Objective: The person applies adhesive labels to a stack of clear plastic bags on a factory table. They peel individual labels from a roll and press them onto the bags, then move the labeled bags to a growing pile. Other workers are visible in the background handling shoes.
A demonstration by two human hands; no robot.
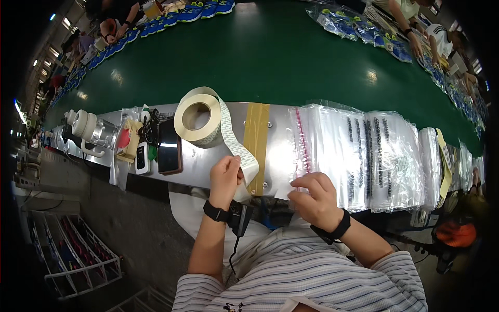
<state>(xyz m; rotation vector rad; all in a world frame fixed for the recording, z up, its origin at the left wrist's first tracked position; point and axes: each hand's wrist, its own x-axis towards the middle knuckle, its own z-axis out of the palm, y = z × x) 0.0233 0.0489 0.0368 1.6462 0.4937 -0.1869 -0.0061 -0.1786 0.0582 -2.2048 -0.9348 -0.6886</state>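
My left hand [226,179] is closed at the edge of a strip of labels [244,156], with its fingertips curled in. The strip unwinds from a large label roll [182,122] that stands on the metal ledge just beyond that hand. My right hand [316,202] hovers at the near left corner of a stack of clear plastic bags [332,151], its thumb and index finger bent and apart. Dark print and a red line at one side mark the bags. Whether a fingertip touches the top bag cannot be made out.
Left of the roll lie a dark phone [169,148], a small white device [142,158], cables and a clear jug [99,132]. Brown tape [257,127] crosses the ledge [208,166]. Beyond runs a green conveyor belt [260,57], with blue shoes [192,11] and other people along its far side.
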